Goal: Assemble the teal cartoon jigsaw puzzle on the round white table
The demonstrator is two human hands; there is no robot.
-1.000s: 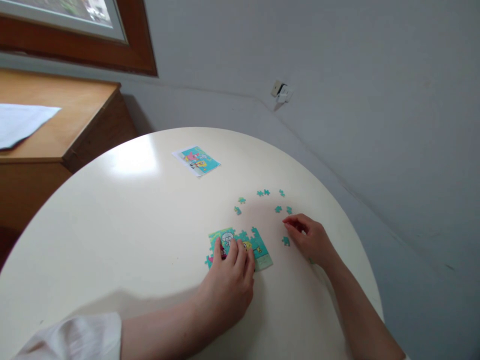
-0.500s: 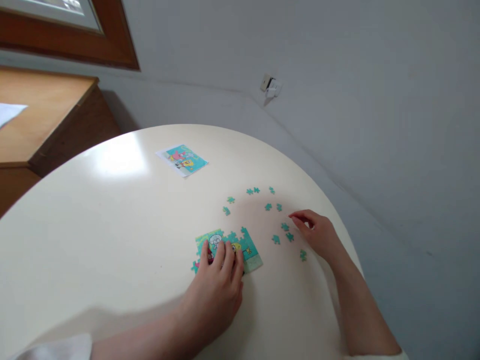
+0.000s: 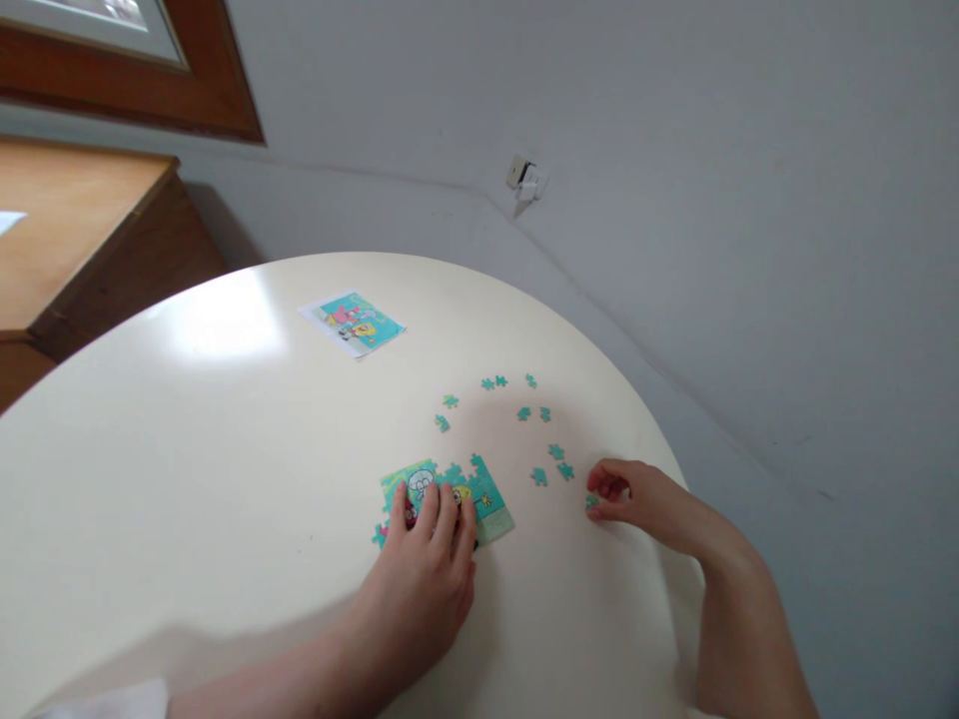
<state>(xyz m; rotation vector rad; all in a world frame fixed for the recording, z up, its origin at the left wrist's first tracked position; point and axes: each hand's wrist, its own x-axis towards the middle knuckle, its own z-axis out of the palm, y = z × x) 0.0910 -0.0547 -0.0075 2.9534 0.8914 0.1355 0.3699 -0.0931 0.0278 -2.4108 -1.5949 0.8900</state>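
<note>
A partly joined jigsaw puzzle (image 3: 494, 514) with cartoon figures lies on the table; its top and left edges are jagged. My left hand (image 3: 420, 569) rests flat on it, fingers spread, covering its lower middle. To the right, my right hand (image 3: 636, 499) is at the tabletop with thumb and fingertips closed around a small green puzzle piece (image 3: 591, 501), which is partly hidden by them. Loose teal pieces lie in an arc between and beyond the hands, the closest to my right hand being one piece (image 3: 564, 470) just left of its fingers.
A printed picture sheet (image 3: 356, 322) with the same cartoon figures lies farther back on the round white table (image 3: 225, 449). Loose pieces (image 3: 494, 382) lie behind the puzzle. A wooden cabinet (image 3: 82, 210) stands at the left, and a wall socket with a plug (image 3: 528, 182) is beyond the table.
My right hand has moved down toward me, from beside the middle loose pieces to the nearest green piece, and its fingers now close around it. My left hand stays on the puzzle.
</note>
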